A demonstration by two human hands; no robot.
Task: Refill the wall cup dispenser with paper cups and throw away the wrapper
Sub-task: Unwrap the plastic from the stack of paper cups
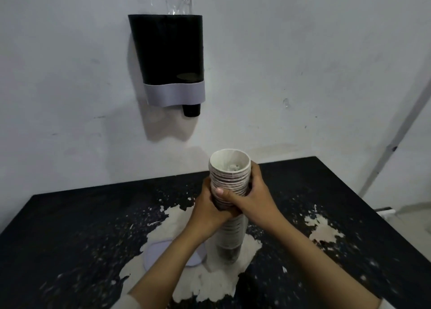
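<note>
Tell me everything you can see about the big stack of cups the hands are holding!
The stack of paper cups is tall, upright and leans slightly. The cups are nested mouth-up, with pale walls, darker bands and ridged rims showing along the side. The top cup is white inside. Both hands grip it around the middle: the left hand from the left, the right hand from the right, its fingers wrapped across the front. Its blurred lower end is over a pale patch of the black table, below the wall dispenser.

Single view: head camera, worn, wide-angle, facing forward and down. Close range over the black table (70, 215); both forearms enter from the bottom edge. Wall (303, 52) directly ahead, dispenser (166, 57) at upper centre. Edges bowed, probably lens distortion.
</note>
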